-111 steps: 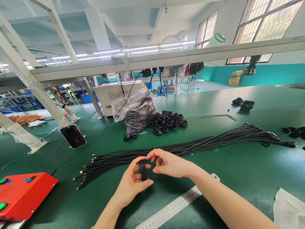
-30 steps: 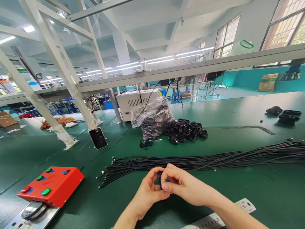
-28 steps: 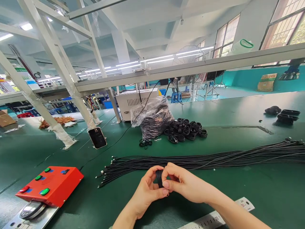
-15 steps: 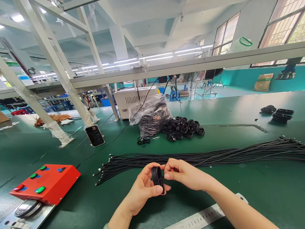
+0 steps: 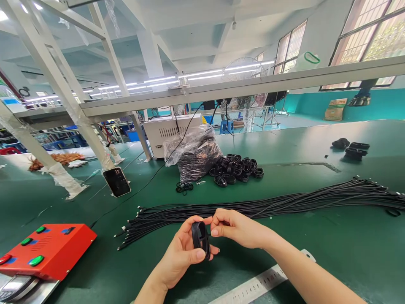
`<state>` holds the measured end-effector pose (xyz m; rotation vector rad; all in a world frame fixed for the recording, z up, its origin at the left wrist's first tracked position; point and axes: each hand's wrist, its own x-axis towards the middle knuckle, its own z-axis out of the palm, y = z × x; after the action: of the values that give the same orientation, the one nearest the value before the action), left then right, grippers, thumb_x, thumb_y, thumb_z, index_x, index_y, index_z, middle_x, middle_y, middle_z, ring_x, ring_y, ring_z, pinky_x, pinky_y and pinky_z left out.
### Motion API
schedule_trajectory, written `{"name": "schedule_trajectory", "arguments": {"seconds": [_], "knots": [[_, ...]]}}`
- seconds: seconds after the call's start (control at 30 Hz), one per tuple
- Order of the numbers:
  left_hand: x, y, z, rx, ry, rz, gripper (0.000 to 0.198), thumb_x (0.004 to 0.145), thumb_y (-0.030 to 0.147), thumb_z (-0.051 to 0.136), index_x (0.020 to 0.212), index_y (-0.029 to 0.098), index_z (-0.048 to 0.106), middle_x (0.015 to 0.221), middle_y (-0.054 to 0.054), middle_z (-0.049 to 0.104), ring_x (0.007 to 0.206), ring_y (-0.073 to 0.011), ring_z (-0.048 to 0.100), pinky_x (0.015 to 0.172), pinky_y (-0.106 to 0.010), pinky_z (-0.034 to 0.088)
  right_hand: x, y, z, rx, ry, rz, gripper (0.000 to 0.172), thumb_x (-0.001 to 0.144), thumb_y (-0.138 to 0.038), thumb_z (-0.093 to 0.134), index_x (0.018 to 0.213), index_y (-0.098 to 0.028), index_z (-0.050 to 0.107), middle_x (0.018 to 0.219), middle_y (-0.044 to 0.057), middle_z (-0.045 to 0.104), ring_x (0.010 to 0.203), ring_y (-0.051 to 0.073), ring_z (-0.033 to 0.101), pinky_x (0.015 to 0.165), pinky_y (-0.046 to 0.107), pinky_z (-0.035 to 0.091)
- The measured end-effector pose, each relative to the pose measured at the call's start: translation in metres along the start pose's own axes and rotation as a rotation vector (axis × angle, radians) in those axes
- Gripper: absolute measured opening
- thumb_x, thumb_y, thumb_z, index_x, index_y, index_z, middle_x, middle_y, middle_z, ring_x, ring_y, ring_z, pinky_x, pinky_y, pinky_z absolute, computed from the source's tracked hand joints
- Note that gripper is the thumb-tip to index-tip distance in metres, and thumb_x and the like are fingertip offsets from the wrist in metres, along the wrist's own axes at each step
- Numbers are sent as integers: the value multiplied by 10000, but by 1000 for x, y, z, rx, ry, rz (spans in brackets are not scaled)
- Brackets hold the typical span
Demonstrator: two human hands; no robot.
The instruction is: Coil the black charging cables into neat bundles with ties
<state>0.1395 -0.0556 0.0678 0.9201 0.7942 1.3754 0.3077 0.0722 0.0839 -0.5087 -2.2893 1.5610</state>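
My left hand (image 5: 183,251) is closed around a coiled black cable (image 5: 200,240), thumb at the lower edge and fingers behind. Close to the coil's right side, my right hand (image 5: 232,228) has thumb and forefinger pinched together; what lies between them is too small to make out. Just beyond both hands, a long bundle of straight black cables (image 5: 268,207) with metal plug ends stretches across the green table. Under my right forearm lies a steel ruler (image 5: 253,289).
A pile of coiled cables (image 5: 237,168) sits by a plastic bag (image 5: 199,158) of dark items. Small black bands (image 5: 184,187) lie in front. At left are a red button box (image 5: 52,247) and a phone (image 5: 116,181) against a post. More black pieces (image 5: 356,150) rest at far right.
The view has turned slightly right, so everything sits further left. Both hands keep nearly the same pose around the coil, with the right fingers still pinched beside it.
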Motion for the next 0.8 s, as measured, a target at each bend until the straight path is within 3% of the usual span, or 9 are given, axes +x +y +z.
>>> {"name": "schedule_trajectory", "arguments": {"seconds": [0.37, 0.47, 0.6, 0.7, 0.8], "knots": [[-3, -2, -7, -64, -58, -15, 551, 650, 196, 820, 1124, 342, 578, 1336, -49, 594, 885, -271, 720, 718, -334, 541, 1, -8, 5, 89, -23, -18, 223, 815, -375, 647, 748, -182, 559, 970, 23, 644, 854, 179, 576, 773, 317, 454], [-6, -2, -10, -74, -68, -25, 581, 633, 213, 831, 1137, 360, 583, 1339, -40, 593, 885, -268, 722, 714, -326, 551, 2, -6, 6, 90, -24, -10, 204, 813, -362, 646, 760, -179, 573, 891, 7, 635, 789, 157, 553, 716, 287, 445], [-10, 5, -16, -86, -56, 24, 584, 652, 274, 821, 1169, 411, 585, 1411, -6, 531, 871, -226, 721, 697, -285, 566, 2, -4, 0, 52, 99, 46, 216, 827, -375, 633, 775, -172, 577, 682, -35, 505, 630, 111, 434, 575, 235, 364], [-12, 11, -19, -80, -40, 34, 570, 698, 302, 790, 1202, 448, 566, 1445, 11, 493, 905, -210, 715, 716, -265, 575, -1, -9, -5, 60, 183, 84, 259, 872, -427, 573, 799, -179, 563, 658, -47, 438, 593, 100, 372, 530, 222, 315], [-12, 15, -17, -106, -66, -4, 624, 728, 324, 762, 1281, 455, 504, 1500, -4, 421, 966, -231, 703, 739, -267, 580, -6, -23, -6, 62, 227, 56, 284, 897, -461, 528, 819, -189, 546, 689, -37, 454, 615, 108, 393, 549, 231, 344]]}}
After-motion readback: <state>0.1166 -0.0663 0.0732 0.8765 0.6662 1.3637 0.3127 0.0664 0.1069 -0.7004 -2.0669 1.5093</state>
